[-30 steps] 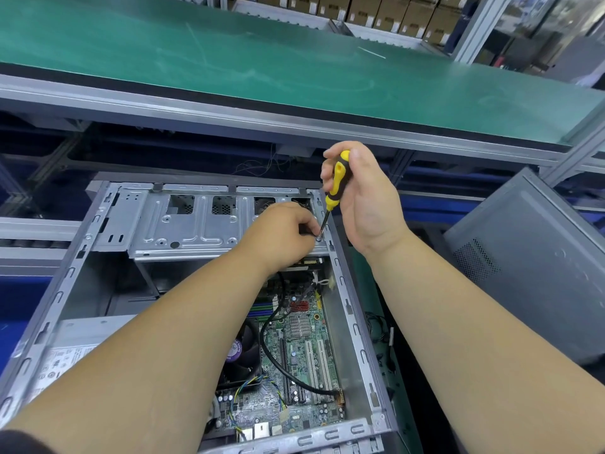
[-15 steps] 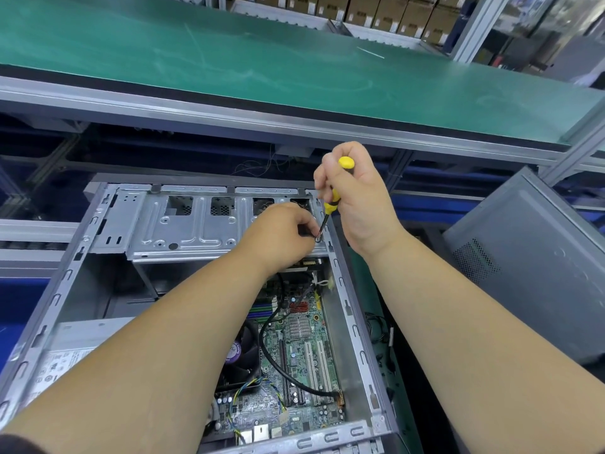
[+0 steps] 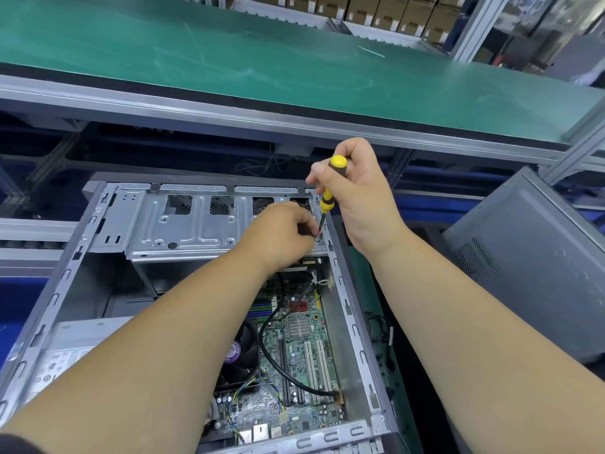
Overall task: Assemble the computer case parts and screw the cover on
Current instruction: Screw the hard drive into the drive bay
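Note:
An open grey computer case (image 3: 355,326) lies on its side in front of me, its green motherboard (image 3: 301,352) showing. A silver drive bracket (image 3: 183,227) spans the far end. My right hand (image 3: 363,198) grips a yellow-and-black screwdriver (image 3: 329,191), its tip on a screw (image 3: 317,238) at the bracket's right end. My left hand (image 3: 281,234) has its fingers curled at that screw, pinching it beside the tip. The grey side cover (image 3: 537,263) leans to the right of the case.
A green conveyor belt (image 3: 294,60) with a metal rail runs across above the case. Cardboard boxes (image 3: 376,8) line a shelf beyond it. A black CPU fan (image 3: 242,355) and a black cable (image 3: 275,358) sit inside the case. Loose black wires (image 3: 379,329) lie right of it.
My right hand has turned on the screwdriver handle, so the yellow cap now shows above the fingers. My left hand has stayed at the screw.

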### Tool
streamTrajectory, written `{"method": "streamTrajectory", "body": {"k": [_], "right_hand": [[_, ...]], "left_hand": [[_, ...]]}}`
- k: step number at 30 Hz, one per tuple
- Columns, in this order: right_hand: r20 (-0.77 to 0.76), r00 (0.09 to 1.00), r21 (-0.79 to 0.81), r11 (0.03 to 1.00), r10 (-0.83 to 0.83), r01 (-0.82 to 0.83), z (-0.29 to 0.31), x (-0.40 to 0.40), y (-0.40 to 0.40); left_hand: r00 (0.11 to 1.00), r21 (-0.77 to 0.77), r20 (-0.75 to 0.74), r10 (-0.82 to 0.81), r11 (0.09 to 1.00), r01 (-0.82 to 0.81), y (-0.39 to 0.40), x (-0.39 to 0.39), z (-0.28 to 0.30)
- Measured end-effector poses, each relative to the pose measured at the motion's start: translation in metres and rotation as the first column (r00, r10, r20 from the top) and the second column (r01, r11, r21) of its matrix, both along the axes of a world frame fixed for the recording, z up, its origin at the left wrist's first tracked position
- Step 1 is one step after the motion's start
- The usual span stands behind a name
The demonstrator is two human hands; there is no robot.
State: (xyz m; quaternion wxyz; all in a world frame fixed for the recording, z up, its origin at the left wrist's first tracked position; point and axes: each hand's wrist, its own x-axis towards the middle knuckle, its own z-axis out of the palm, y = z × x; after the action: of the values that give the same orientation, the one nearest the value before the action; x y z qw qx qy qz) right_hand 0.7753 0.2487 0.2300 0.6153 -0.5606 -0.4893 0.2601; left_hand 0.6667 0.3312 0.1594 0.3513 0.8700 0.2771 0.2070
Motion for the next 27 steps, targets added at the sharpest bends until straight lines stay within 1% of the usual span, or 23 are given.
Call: {"method": "streamTrajectory", "body": {"k": [2, 3, 5, 6, 9, 12, 14, 18, 21, 22, 25, 27], "right_hand": [[-0.003, 0.999, -0.023, 0.999, -0.032, 0.032, -0.0014, -0.0020, 0.0008], [-0.030, 0.999, -0.023, 0.999, -0.030, 0.030, -0.0016, -0.0025, 0.0008], [-0.102, 0.995, 0.020, 1.000, 0.016, -0.014, -0.0016, -0.0013, -0.0002], [-0.109, 0.994, 0.033, 0.999, 0.030, -0.026, -0.0011, 0.0001, -0.0008], [-0.011, 1.000, -0.012, 1.000, -0.022, 0.022, 0.0010, 0.0018, -0.0009], [0.025, 0.999, -0.011, 0.999, -0.039, 0.040, -0.0003, 0.0020, 0.0011], [0.028, 0.998, -0.012, 0.999, -0.050, 0.050, -0.0010, 0.0013, 0.0026], [0.018, 1.000, -0.036, 0.999, -0.022, 0.022, -0.0014, -0.0017, 0.0044], [-0.079, 0.995, 0.012, 0.999, 0.053, -0.052, -0.0017, -0.0015, 0.0022], [-0.081, 0.994, 0.026, 0.997, 0.075, -0.073, -0.0017, -0.0011, 0.0011], [0.028, 0.998, -0.030, 0.998, 0.058, -0.057, -0.0014, -0.0015, 0.0009], [0.029, 0.998, -0.035, 0.998, 0.052, -0.051, -0.0009, -0.0013, 0.0026]], "left_hand": [[1.000, -0.003, 0.007, -0.002, 1.000, 0.002, 0.0000, -0.0002, -0.0003], [1.000, -0.004, 0.011, -0.001, 1.000, 0.001, 0.0000, -0.0003, -0.0006], [1.000, -0.002, 0.020, 0.000, 1.000, 0.000, 0.0001, -0.0006, -0.0012], [1.000, -0.001, 0.021, 0.000, 1.000, 0.000, 0.0002, -0.0005, -0.0012], [1.000, -0.007, 0.019, 0.001, 1.000, -0.001, -0.0001, 0.0003, -0.0011], [1.000, -0.020, 0.012, 0.010, 1.000, -0.009, -0.0004, 0.0004, -0.0003], [1.000, -0.015, 0.007, 0.007, 1.000, -0.007, -0.0007, 0.0000, 0.0000], [1.000, -0.003, 0.006, 0.005, 1.000, -0.005, -0.0007, -0.0002, -0.0001], [1.000, 0.012, 0.007, 0.004, 1.000, -0.004, -0.0001, -0.0004, -0.0005], [1.000, 0.013, 0.006, 0.004, 1.000, -0.004, 0.0000, -0.0004, -0.0004], [1.000, 0.005, 0.002, 0.006, 1.000, -0.006, 0.0000, 0.0002, -0.0003], [1.000, 0.001, 0.000, 0.004, 1.000, -0.004, -0.0001, 0.0004, 0.0003]]}}
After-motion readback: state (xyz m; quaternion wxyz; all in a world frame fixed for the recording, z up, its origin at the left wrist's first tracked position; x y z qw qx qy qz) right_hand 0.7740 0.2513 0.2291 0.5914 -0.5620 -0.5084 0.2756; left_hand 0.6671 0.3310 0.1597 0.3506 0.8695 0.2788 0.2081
